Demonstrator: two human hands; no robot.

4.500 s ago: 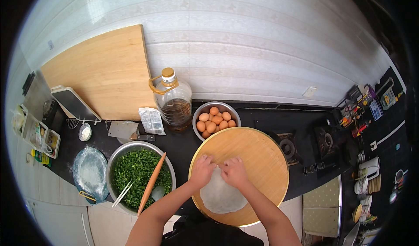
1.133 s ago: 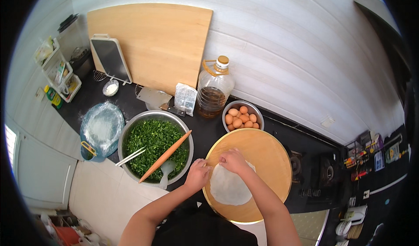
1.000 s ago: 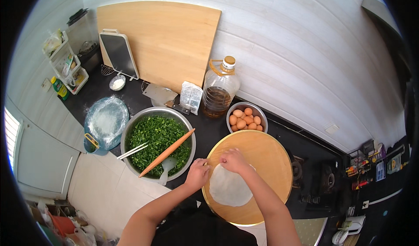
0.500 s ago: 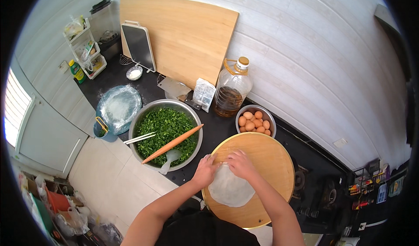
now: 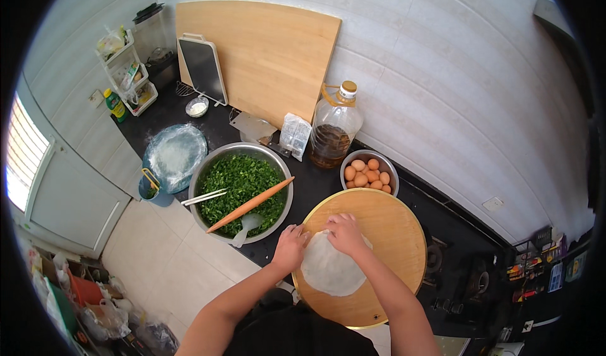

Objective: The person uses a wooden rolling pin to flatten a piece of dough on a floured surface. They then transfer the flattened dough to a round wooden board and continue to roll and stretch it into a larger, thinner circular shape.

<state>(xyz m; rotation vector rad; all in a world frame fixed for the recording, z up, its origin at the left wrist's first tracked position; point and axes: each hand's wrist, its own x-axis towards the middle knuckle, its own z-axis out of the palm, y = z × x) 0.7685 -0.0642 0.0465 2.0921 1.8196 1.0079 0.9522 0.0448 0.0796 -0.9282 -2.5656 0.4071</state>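
A thin, pale round of dough [image 5: 333,271] lies on a round wooden board [image 5: 399,249]. At its far edge my right hand [image 5: 346,235] has its fingers bent and closed on the dough's rim. My left hand [image 5: 291,247] is at the far-left edge of the same round, fingers curled and pressed together at the rim; the exact grip of its fingertips is partly hidden. Left of the board stands a steel bowl of chopped greens [image 5: 235,178]. A wooden rolling pin [image 5: 251,204] lies across this bowl, with a grey spoon [image 5: 247,229] and white chopsticks [image 5: 204,197].
Behind the board are a bowl of brown eggs [image 5: 367,174] and a large oil jug [image 5: 334,129]. A cleaver [image 5: 254,127] lies farther back. At left are a floured blue lid-like disc [image 5: 177,154] and a small white-powder bowl [image 5: 197,107]. A black stove [image 5: 464,280] is at right.
My two hands have moved slightly apart at the dough's far edge. The left hand sits a little farther left and nearer. The view has shifted slightly.
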